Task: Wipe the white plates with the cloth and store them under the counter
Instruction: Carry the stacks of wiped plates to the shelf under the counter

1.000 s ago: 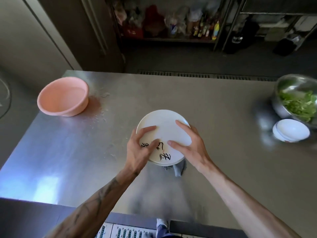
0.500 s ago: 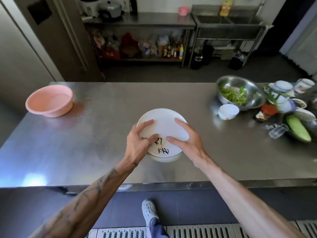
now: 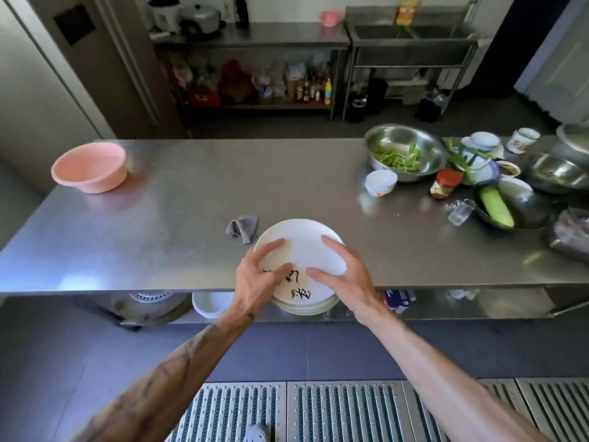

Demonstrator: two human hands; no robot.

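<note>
- A pink plastic basin stands upright at the far left end of the steel counter.
- A white bowl sits on the lower shelf under the counter, left of the hands.
- The grey cloth lies crumpled on the counter, just beside the far left rim of the plates. Neither hand touches it.
- The left hand grips the left rim of the stack. Its fingers curl over the top plate, and the thumb lies on the top face near black markings.
- The stack of white plates is held between both hands at the near edge of the counter. Its near part overlaps the counter's front edge in view. Whether the stack rests on the counter cannot be told.
- The right hand grips the right rim. Its fingers bend over the top plate, and the thumb lies on the top face.
- A small white bowl stands upright, well apart from the stack.
- A steel mixing bowl just behind it holds cut green vegetables.
- A red-lidded jar stands beside the mixing bowl.
- A clear glass lies on its side near the jar.
- A dark pan holds a pale green gourd.
</note>
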